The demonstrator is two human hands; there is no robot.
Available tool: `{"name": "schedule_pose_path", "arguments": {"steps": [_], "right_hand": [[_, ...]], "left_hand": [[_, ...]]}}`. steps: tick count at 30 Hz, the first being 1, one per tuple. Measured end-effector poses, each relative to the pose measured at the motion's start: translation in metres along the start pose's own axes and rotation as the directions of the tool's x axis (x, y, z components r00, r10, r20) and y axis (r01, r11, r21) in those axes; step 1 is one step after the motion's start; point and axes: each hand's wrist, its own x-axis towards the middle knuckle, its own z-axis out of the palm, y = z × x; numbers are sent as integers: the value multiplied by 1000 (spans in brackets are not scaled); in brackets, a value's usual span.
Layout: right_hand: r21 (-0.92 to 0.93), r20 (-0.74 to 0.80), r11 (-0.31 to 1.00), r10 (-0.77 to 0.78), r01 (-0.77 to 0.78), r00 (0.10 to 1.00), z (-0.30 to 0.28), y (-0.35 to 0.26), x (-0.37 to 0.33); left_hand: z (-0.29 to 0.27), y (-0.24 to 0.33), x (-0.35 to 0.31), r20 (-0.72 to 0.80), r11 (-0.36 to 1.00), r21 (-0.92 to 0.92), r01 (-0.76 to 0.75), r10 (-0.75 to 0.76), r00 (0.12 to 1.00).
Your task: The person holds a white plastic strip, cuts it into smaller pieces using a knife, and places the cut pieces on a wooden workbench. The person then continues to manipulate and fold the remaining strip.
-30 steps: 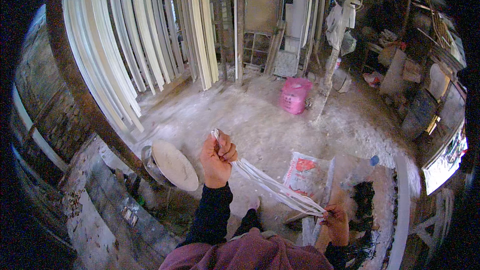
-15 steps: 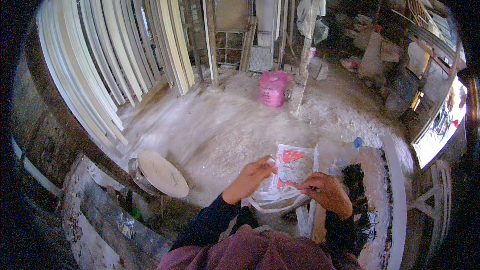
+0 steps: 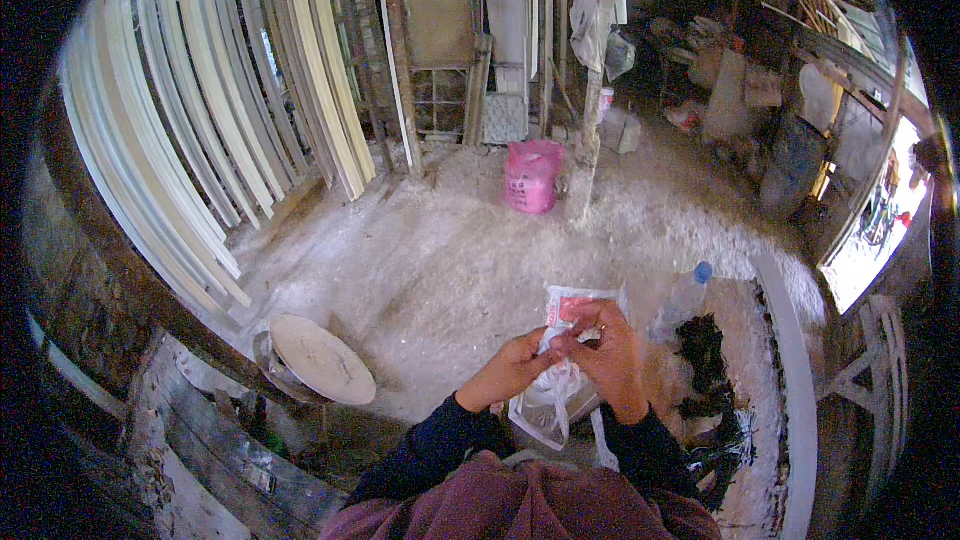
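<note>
A white plastic bag with red print (image 3: 572, 306) is between my hands, in front of my body. My left hand (image 3: 512, 372) is closed on its left edge, thumb and fingers pinched. On the right, my right hand (image 3: 612, 358) has its fingers curled in over the bag, close against the left fingertips. Thin, clear-white crumpled plastic (image 3: 553, 402) hangs below the hands, with loose strips dangling. The hands hide the middle of the bag, and I cannot make out its contents.
To the right stand a clear bottle with a blue cap (image 3: 690, 295) and a heap of black material (image 3: 703, 355). A tilted round pale disc (image 3: 322, 360) lies at left. Farther off are a pink sack (image 3: 532, 178), a post (image 3: 588, 155) and leaning pale boards (image 3: 190, 90).
My hands have come together from the bag's two sides, the right moving left and up to the left fingertips. More loose plastic now hangs beneath. The view has shifted slightly.
</note>
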Motion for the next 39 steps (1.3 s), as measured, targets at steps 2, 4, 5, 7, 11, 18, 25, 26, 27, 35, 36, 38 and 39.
{"name": "schedule_pose_path", "arguments": {"steps": [2,4,5,7,11,18,25,26,27,35,36,38,39], "right_hand": [[-6,-111,992,-127,127,986,10,7,0],[74,-33,993,-91,94,995,16,14,-4],[149,109,989,0,-17,994,19,17,-10],[247,314,942,144,-227,938,25,25,-19],[178,398,918,261,-353,879,22,40,-30],[553,248,750,268,-364,931,33,42,-36],[557,197,766,253,-321,947,36,60,-48],[551,195,764,273,-335,942,36,63,-50],[540,185,781,254,-314,949,36,65,-52],[630,267,670,286,-391,920,30,58,-56],[624,268,670,300,-402,915,30,56,-57],[611,278,669,320,-423,906,29,53,-57],[602,291,666,331,-441,898,29,52,-57]], "left_hand": [[-7,0,1,-101,942,-308,135,-173,980],[-12,1,4,-192,850,-510,134,-265,945],[-14,2,6,-254,825,-559,84,-266,930],[-18,4,9,-389,786,-617,-29,-272,880],[-37,6,9,-517,689,-699,-191,-302,801],[-47,-19,10,-589,477,-781,-404,-344,732],[-42,-32,12,-625,517,-754,-406,-373,686],[-39,-32,12,-653,590,-715,-375,-373,659],[-38,-32,13,-636,542,-744,-391,-395,663],[-36,-25,13,-598,490,-780,-389,-403,693],[-35,-24,13,-602,508,-771,-383,-387,698],[-35,-23,12,-613,542,-753,-374,-371,698],[-35,-22,12,-612,540,-755,-372,-378,695]]}}
